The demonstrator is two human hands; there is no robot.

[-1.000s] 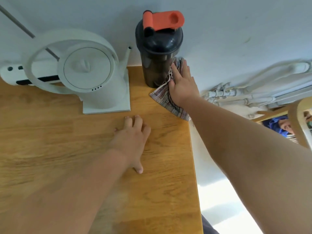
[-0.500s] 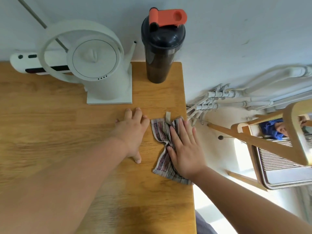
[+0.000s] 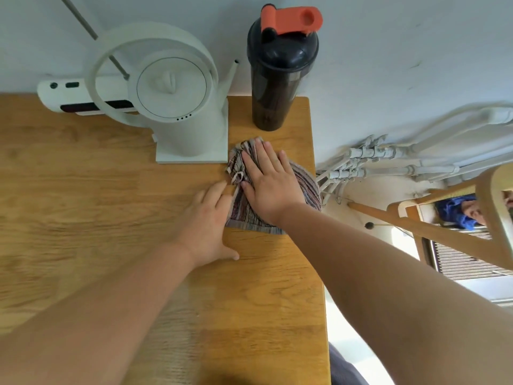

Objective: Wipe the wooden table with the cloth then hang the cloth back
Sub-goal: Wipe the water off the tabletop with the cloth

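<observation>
A striped cloth (image 3: 305, 187) lies crumpled on the wooden table (image 3: 83, 204) near its right edge, just in front of the shaker bottle. My right hand (image 3: 268, 182) presses flat on the cloth with straight fingers. Beside it on the left, my left hand (image 3: 206, 226) rests palm down on the bare wood, its fingertips touching the cloth's left edge. Part of the cloth is hidden under my right palm.
A white bladeless fan (image 3: 177, 101) stands at the back, with a white power strip (image 3: 69, 98) behind it. A black shaker bottle with an orange lid (image 3: 277, 73) stands at the back right corner. Right of the table are white pipes (image 3: 388, 162) and a wooden chair (image 3: 472, 218).
My right hand has slid the cloth from the near right edge back toward the fan base and bottle. My left hand has stayed in place.
</observation>
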